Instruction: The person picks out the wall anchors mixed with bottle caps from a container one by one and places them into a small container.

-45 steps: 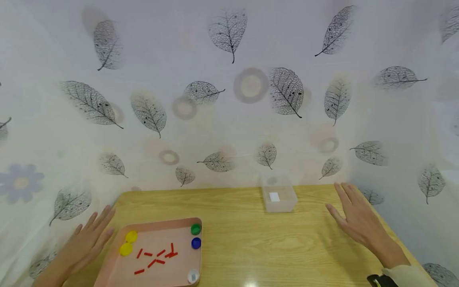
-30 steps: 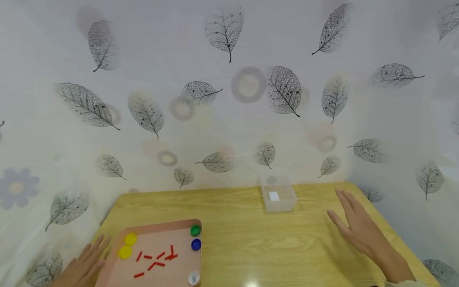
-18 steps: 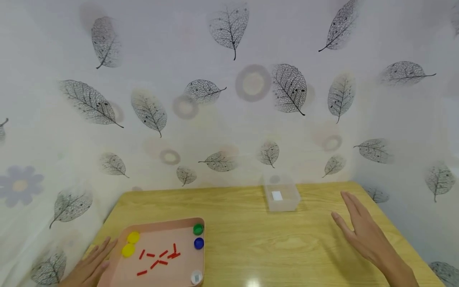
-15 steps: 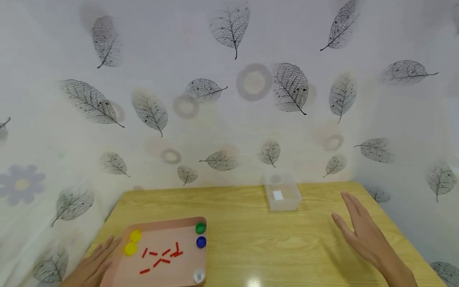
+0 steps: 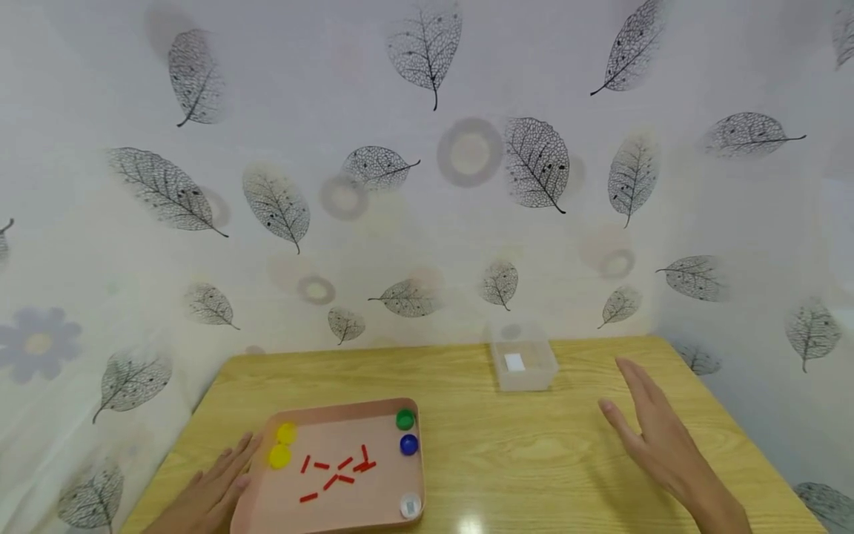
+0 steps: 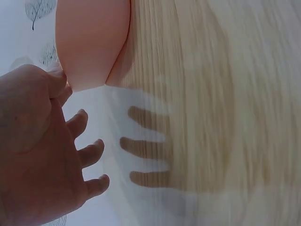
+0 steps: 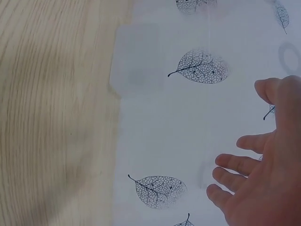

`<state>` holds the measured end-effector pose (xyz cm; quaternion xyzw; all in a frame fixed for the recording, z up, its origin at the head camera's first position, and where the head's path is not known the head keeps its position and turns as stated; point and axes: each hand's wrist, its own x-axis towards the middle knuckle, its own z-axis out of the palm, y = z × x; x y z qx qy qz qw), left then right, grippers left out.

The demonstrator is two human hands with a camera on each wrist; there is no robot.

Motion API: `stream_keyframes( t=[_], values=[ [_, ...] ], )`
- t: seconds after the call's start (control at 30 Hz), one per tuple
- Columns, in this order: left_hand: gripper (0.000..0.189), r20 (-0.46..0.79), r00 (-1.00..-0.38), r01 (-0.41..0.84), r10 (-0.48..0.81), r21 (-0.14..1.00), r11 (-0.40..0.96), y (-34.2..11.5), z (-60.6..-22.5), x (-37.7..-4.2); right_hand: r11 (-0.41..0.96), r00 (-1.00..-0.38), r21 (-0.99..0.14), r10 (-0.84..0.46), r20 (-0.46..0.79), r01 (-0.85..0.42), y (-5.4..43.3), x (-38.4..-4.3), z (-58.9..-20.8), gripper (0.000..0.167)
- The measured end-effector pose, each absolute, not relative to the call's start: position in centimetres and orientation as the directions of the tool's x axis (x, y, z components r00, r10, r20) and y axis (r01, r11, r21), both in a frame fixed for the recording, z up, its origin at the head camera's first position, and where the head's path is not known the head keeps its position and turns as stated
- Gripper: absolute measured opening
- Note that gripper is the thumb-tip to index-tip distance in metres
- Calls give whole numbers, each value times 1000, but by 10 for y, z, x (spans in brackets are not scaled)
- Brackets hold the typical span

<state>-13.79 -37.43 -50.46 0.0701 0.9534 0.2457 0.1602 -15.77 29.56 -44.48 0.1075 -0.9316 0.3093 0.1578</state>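
A shallow pink tray [image 5: 333, 412] lies on the left half of the table. Inside it are yellow round pieces [image 5: 279, 456] on the left, and a green cap [image 5: 405, 420], a blue cap [image 5: 409, 444] and a white round piece [image 5: 410, 506] along the right side. Several short red sticks [image 5: 322, 466] lie scattered in its middle. My left hand [image 5: 210, 489] touches the tray's left wall from outside; in the left wrist view its thumb and forefinger meet the wall [image 6: 94, 42], the other fingers spread. My right hand [image 5: 660, 452] hovers over the table's right side, fingers extended, holding nothing.
A clear plastic box [image 5: 525, 380] with a white label stands near the table's back edge, right of centre. Behind the wooden table [image 5: 534, 445] hangs a pale leaf-patterned curtain [image 5: 427, 222], which also runs along both sides.
My left hand came down to the tray's left side, and the tray with its pieces has slid right. My right hand has lowered slightly and stays empty. The box has stayed put.
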Motion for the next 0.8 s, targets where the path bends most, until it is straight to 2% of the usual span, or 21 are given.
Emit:
stream_keyframes(
  t=[0.37,0.8],
  values=[
    [62,-190,-947,140,257,476,868,-313,-499,-137,750,-914,-570,-112,390,-335,273,-161,-440,72],
    [62,-125,-956,178,266,475,862,-248,-497,-142,722,-878,-558,-142,457,-408,250,-165,-440,68]
  ],
)
